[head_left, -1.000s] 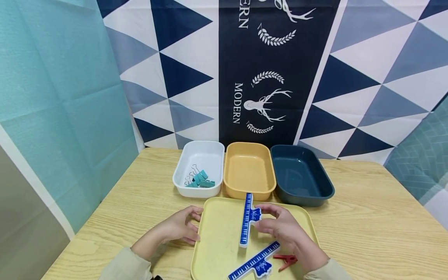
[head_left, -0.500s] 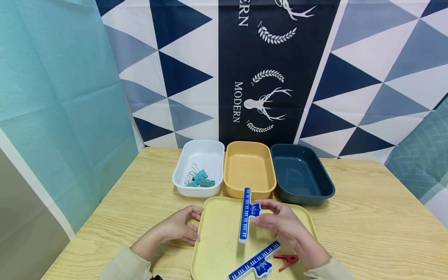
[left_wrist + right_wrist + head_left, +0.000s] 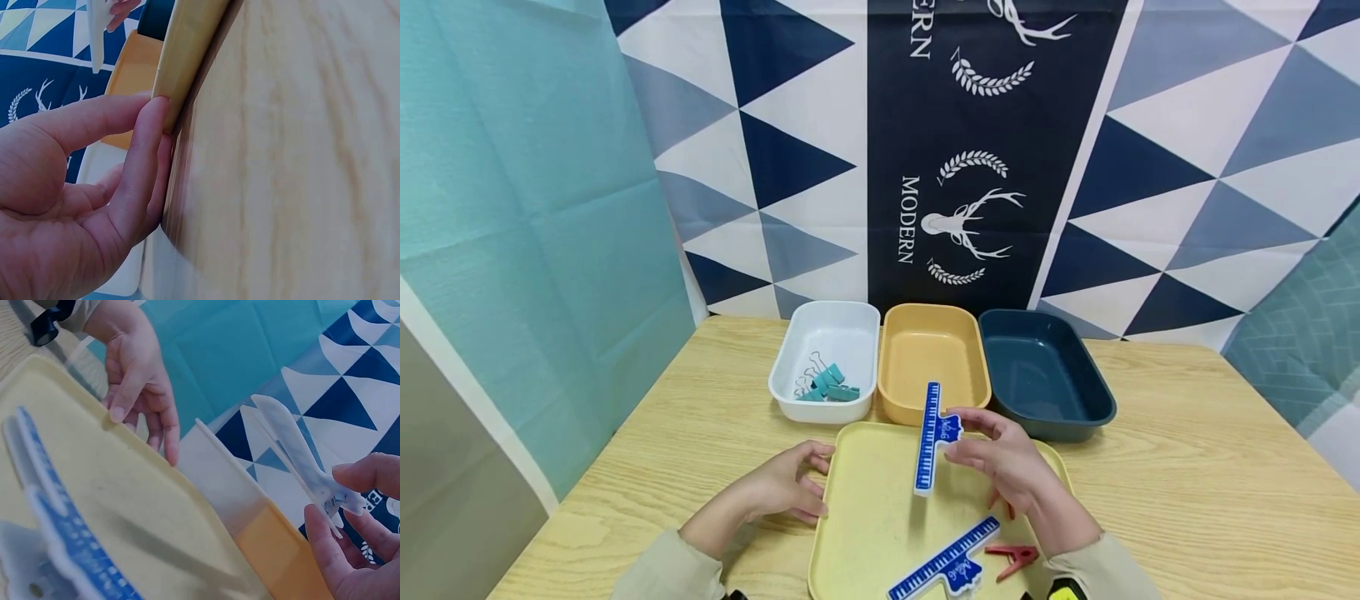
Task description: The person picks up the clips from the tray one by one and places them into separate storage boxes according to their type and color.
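Observation:
In the head view my right hand [image 3: 1000, 450] pinches the handle of a blue-and-white sheet-music clip [image 3: 928, 442] printed with piano keys, raised above the yellow tray [image 3: 865, 492]. Thumb and fingers press on its white handles [image 3: 337, 500] in the right wrist view. A second such clip [image 3: 943, 560] lies slanted on the tray, beside a red clothespin [image 3: 1015, 560]. More red shows partly hidden by my right hand. At the tray's left edge my left hand [image 3: 790, 483] holds the rim, thumb over the top and a finger against the outer wall [image 3: 187, 56].
Behind the tray three bins stand side by side: a white bin [image 3: 805, 325] holding several teal binder clips [image 3: 829, 382], an orange bin [image 3: 932, 337] and a dark blue bin [image 3: 1037, 358]. They sit on a wooden table [image 3: 1210, 458] before a patterned cloth [image 3: 805, 108].
My right hand has lifted the sheet-music clip higher and moved it toward the orange bin, which its top now overlaps. Red behind that hand has come into view. My left hand stays at the rim.

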A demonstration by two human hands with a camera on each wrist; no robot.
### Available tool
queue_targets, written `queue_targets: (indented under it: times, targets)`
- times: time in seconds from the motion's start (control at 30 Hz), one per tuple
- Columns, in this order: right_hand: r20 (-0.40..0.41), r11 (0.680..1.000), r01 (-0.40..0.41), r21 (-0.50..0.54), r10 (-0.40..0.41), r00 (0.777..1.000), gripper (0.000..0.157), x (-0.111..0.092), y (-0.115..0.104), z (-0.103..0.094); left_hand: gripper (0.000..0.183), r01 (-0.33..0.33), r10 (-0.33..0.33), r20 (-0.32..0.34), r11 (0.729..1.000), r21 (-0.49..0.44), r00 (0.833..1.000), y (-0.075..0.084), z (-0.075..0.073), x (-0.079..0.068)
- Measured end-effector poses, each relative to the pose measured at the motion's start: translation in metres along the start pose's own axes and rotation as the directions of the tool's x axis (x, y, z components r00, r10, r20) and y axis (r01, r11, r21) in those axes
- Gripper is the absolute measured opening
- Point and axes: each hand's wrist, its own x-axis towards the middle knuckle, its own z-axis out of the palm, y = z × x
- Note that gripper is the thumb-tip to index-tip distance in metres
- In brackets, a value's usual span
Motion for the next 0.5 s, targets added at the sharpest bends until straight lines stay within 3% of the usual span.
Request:
queue_targets:
  times: [0.5]
  targets:
    - [0.011,0.999,0.044,0.003,-0.044,0.999,0.056,0.016,-0.013,0.002,0.075,-0.012,0.012,0.003,1.000,-0.010,1.000,0.000,0.000,0.000]
